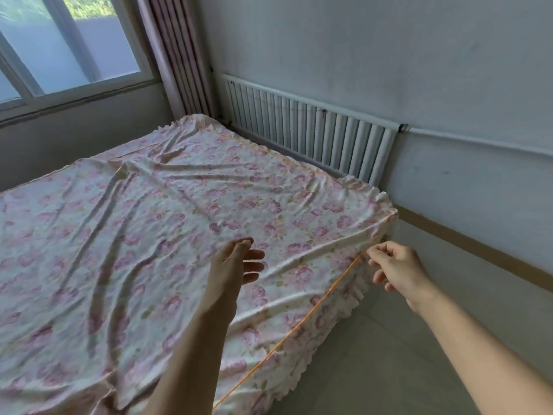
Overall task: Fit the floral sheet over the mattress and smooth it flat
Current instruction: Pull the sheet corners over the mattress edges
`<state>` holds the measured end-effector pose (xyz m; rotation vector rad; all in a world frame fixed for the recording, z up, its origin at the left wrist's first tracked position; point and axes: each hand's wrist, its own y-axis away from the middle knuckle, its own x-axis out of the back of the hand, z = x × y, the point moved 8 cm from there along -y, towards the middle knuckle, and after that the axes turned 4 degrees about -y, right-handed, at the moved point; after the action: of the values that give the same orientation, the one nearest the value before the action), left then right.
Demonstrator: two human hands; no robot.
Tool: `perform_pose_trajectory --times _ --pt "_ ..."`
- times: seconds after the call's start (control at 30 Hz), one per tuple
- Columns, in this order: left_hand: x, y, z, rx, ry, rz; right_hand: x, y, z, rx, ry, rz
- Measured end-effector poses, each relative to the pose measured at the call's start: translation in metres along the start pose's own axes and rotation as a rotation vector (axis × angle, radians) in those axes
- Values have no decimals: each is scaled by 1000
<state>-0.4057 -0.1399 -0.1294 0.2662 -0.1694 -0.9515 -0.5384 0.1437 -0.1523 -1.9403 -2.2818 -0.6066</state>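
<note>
Head view: floral sheet (167,217) lies spread over the mattress, still creased, with long folds running away from my left hand (236,265). That hand hovers above the sheet, fingers loose and spread, gripping nothing. My right hand (395,269) sits at the near corner beside it, fingers curled, pinching the sheet's orange-trimmed edge (329,292). Ruffled skirt (338,319) hangs below my right hand. Radiator (314,127) stands beyond it.
</note>
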Motion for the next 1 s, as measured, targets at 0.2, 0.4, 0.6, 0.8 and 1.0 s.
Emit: perform_pose_trajectory --times 0.2,0.4,0.6,0.8,1.0 --pt "-87 -59 -10 74 -19 -92 53 -66 24 -78 0 61" --pt "-185 -115 -17 110 -11 -121 107 -151 44 -135 35 35" --pt "-295 -168 -32 193 -9 -154 155 -243 61 -177 98 -11" --pt "-379 -227 -43 251 -70 -222 165 -326 86 -223 64 -25" --pt "-418 -300 -72 297 -178 -252 157 -406 131 -322 -12 31"
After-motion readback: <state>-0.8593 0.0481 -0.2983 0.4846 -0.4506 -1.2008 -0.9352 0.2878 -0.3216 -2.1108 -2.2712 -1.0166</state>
